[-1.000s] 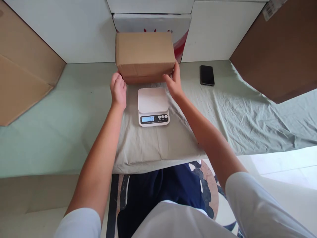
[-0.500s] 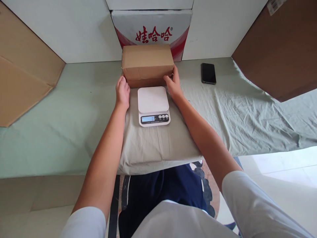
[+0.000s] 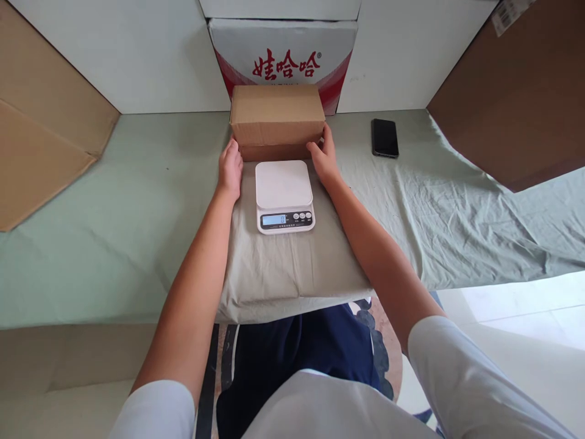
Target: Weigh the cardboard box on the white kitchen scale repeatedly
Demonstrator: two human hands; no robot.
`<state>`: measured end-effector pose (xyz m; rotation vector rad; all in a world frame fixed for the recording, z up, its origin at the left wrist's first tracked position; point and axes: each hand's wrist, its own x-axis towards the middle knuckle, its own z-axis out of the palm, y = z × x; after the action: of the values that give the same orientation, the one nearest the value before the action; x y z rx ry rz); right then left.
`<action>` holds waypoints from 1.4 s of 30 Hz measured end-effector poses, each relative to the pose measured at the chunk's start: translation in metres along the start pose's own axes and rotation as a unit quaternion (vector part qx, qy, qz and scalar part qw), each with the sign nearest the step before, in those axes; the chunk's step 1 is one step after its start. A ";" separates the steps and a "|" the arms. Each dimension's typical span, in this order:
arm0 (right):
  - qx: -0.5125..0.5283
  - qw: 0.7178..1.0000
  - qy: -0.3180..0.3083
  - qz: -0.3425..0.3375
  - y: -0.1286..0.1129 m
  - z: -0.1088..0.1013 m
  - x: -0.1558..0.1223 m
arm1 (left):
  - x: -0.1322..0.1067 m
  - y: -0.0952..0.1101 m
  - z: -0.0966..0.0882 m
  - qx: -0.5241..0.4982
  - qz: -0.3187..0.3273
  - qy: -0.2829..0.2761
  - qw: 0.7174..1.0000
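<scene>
Holding a brown cardboard box (image 3: 276, 122) by both ends, just beyond the white scale (image 3: 284, 186). Pressing the box's left end with the left hand (image 3: 231, 169), with bent fingers; unable to make out its thumb. Clasping the right end with the right hand (image 3: 323, 160), with the thumb on the near face and fingers round the side. At the scale's near edge: lit display (image 3: 273, 219). Right of the scale, well apart: black phone (image 3: 384, 138). Beyond the scale, behind the box: red-lettered carton (image 3: 283, 46). Beneath the scale: cloth-covered worktop (image 3: 178, 201).

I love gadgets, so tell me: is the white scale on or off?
The white scale is on: its display glows pale blue and shows a digit, seemingly 0.
</scene>
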<state>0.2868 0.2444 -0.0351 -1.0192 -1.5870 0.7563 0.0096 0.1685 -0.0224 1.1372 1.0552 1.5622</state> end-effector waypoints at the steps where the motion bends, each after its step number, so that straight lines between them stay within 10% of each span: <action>1: 0.000 1.000 0.005 0.006 0.002 0.000 0.000 | -0.001 0.000 0.001 -0.001 0.001 -0.002 1.000; 17: 0.066 0.990 0.106 0.071 0.025 -0.007 -0.009 | 0.000 0.006 -0.024 0.004 -0.070 0.062 0.996; 42: 0.008 0.998 0.029 0.049 0.002 -0.001 -0.011 | -0.007 -0.002 -0.015 0.041 0.015 -0.019 0.999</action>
<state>0.2896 0.2354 -0.0411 -1.1032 -1.4877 0.7971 -0.0035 0.1606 -0.0291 1.2381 1.0896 1.5275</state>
